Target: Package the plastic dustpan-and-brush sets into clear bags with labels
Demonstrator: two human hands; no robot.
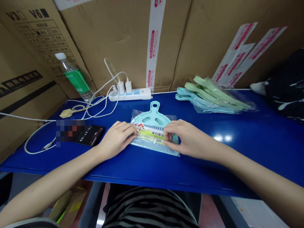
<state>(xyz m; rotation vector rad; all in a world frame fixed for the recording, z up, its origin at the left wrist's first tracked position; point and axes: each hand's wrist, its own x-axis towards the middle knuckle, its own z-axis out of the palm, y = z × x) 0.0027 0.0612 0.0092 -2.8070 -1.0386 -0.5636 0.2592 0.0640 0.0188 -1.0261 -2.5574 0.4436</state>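
Note:
A light-blue dustpan and brush set (pixel 154 118) lies flat in a clear plastic bag in front of me, its looped handle pointing away. Across its middle runs a yellow and white label (pixel 152 133) with printed characters; whether it sits inside or on the bag I cannot tell. My left hand (pixel 121 136) is closed at the left edge of the bag, fingertips on the label's end. At the right end my right hand (pixel 181 137) pinches the bag and label between curled fingers and thumb. Part of the set's right side is hidden behind that hand.
More bagged dustpan sets (pixel 211 95), green and blue, lie stacked at the back right. A power strip (pixel 133 94) with white cables, a bottle (pixel 77 80) and a phone (pixel 89 135) are to the left. Cardboard (pixel 118 38) walls the blue table (pixel 152 174) behind.

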